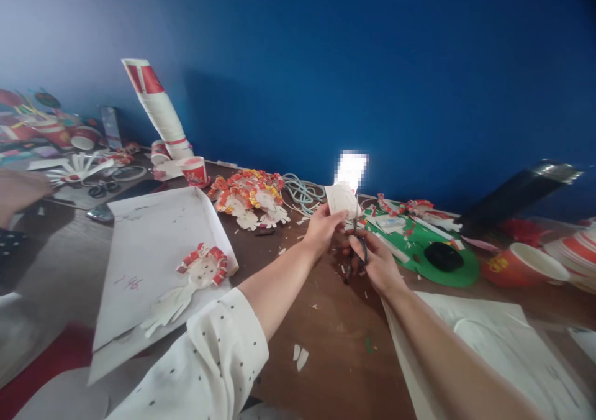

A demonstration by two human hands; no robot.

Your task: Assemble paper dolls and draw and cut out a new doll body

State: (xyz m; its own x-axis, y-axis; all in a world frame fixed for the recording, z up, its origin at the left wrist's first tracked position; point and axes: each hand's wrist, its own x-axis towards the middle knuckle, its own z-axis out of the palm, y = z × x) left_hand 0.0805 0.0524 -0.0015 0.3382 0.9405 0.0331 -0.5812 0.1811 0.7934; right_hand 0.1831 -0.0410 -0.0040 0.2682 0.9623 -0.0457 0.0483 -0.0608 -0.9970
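Between the thumb and fingers of my left hand [323,228] is a piece of white paper [342,201], held up above the brown table. My right hand [379,261] grips dark-handled scissors [362,252], whose blades point upward at the paper's right edge. How far the blades are apart I cannot tell. A paper figure [203,268] with a red-and-white curled rim lies on a white box lid [153,221] to the left. Behind my left hand is a pile of similar paper figures [254,196] in red, orange and yellow.
A green round sheet [447,274] bears a black object [443,256] and scraps. Paper cups [526,264] lie at right; a tall cup stack [158,112] leans near the blue wall. Coiled cord [302,193] sits behind. Another person's arm [21,190] shows at far left.
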